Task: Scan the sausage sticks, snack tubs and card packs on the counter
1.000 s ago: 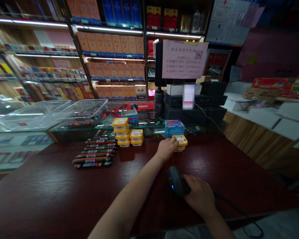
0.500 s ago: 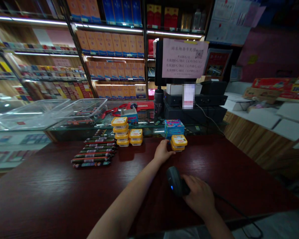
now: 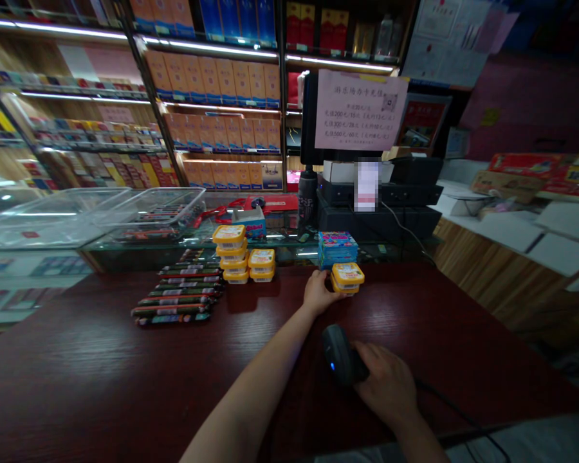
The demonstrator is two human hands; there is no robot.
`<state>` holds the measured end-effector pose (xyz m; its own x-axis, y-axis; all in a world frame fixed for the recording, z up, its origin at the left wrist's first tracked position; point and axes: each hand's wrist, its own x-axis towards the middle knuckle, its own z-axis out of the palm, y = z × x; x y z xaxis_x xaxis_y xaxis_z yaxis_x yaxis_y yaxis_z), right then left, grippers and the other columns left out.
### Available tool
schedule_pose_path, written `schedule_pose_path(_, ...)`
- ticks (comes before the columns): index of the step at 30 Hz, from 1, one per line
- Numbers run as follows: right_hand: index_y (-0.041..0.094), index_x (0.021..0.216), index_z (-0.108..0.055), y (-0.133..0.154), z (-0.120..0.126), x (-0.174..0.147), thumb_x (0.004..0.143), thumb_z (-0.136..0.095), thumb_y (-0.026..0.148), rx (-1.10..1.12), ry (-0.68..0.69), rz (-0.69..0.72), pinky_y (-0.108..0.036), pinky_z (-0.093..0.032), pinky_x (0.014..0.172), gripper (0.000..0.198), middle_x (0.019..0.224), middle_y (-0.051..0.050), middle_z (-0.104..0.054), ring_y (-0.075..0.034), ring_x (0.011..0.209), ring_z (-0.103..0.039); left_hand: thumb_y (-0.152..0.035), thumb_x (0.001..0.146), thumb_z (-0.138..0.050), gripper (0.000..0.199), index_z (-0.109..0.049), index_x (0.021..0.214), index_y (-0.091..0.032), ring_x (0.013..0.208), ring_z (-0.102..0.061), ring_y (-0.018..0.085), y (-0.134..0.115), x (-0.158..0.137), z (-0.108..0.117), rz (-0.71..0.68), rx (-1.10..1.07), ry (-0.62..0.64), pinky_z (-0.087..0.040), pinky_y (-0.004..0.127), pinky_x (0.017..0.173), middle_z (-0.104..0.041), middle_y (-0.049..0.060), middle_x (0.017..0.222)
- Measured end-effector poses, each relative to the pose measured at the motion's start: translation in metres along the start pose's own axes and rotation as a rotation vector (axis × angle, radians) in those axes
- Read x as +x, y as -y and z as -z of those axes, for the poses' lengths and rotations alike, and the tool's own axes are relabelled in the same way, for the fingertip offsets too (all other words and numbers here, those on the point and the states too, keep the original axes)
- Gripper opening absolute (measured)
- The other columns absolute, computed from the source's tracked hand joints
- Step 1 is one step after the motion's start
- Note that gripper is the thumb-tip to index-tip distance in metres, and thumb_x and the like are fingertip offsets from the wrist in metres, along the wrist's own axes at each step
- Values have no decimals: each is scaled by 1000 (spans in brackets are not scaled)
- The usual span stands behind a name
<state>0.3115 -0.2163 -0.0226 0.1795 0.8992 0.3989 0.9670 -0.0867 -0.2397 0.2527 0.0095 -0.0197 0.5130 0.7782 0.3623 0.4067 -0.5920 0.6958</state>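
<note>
My right hand [image 3: 388, 382] is wrapped round the handle of a black barcode scanner [image 3: 338, 354], which shows a small blue light, over the front of the dark wooden counter. My left hand [image 3: 317, 292] reaches forward to two stacked yellow plastic tubs [image 3: 348, 275]. Its thumb lies along the front of the lower tub, and its fingers curl round the left side, partly hidden. Just behind these tubs stands a stack of blue boxes [image 3: 336, 249]. Further left are more stacked yellow tubs [image 3: 230, 251] and a row of dark wrapped sausage-like sticks [image 3: 176, 299].
Behind the counter [image 3: 101, 386] runs a glass case with clear plastic bins [image 3: 149, 209]. A monitor bearing a pink paper sign [image 3: 359, 109] stands over black till equipment [image 3: 381, 222]. The scanner's cable [image 3: 456, 411] trails right. Shelves of boxes line the back wall.
My left hand has shifted slightly right, its thumb now further along the lower tub. The scanner in my right hand stays nearly still. The view has moved a little.
</note>
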Motion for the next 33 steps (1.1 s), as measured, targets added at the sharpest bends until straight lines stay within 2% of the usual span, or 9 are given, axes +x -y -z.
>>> schedule_pose_path(6, 21, 107, -61, -2, -2, 0, 73, -51, 14, 24, 18, 1, -30, -42, 80, 36, 97, -5, -70, -20, 90, -62, -51, 46, -83, 72, -62, 104, -15, 91, -57, 22, -3, -6, 5, -5, 31, -4, -47, 34, 81, -57, 7, 97)
schedule_pose_path(10, 21, 106, -61, -3, -3, 0, 72, -52, 14, 12, -13, 16, -29, -42, 78, 36, 97, -5, -70, -20, 88, -63, -53, 45, -84, 82, -58, 113, -15, 101, -56, 24, -5, -4, 4, -47, -108, -24, -45, 37, 89, -58, 9, 109)
schedule_pose_path(14, 21, 105, -62, -2, -3, -1, 70, -51, 11, -5, -35, 24, -28, -43, 75, 38, 96, -4, -71, -19, 86, -63, -44, 53, -83, 60, -64, 103, -16, 99, -56, 21, -7, 1, -1, -103, -191, 11, -45, 34, 88, -60, 7, 104)
schedule_pose_path(19, 22, 106, -61, -3, -3, 0, 69, -51, 11, 10, -27, 14, -29, -43, 79, 40, 97, -4, -70, -19, 88, -63, -33, 53, -84, 55, -64, 102, -15, 94, -57, 20, -7, 4, -8, -12, -265, -40, -46, 34, 86, -62, 6, 99)
schedule_pose_path(25, 22, 107, -61, -3, -3, 0, 71, -51, 12, 18, -16, 18, -30, -43, 80, 39, 98, -4, -70, -20, 90, -63, -31, 52, -85, 60, -64, 106, -15, 95, -58, 21, -8, 2, -8, 19, -294, -19, -46, 36, 88, -62, 7, 103)
schedule_pose_path(28, 22, 107, -60, -3, -3, -1, 67, -49, 8, 24, -20, 23, -29, -42, 82, 43, 98, -4, -70, -19, 91, -63, -34, 48, -87, 73, -60, 114, -14, 100, -58, 23, -7, -5, 0, -7, -264, -22, -46, 38, 90, -61, 9, 108)
schedule_pose_path(30, 23, 106, -60, -4, -4, -2, 68, -49, 8, 22, -16, 22, -29, -43, 82, 43, 98, -3, -70, -19, 90, -63, -37, 51, -86, 75, -58, 117, -15, 104, -57, 23, -3, -13, 11, -45, -220, -37, -46, 37, 91, -60, 10, 111)
schedule_pose_path(33, 23, 104, -61, -5, -5, -4, 71, -50, 11, 4, -30, 30, -30, -43, 80, 37, 98, -3, -70, -19, 88, -63, -38, 69, -75, 49, -60, 111, -18, 102, -57, 20, 7, -27, 41, -106, -73, -82, -47, 35, 89, -60, 7, 107)
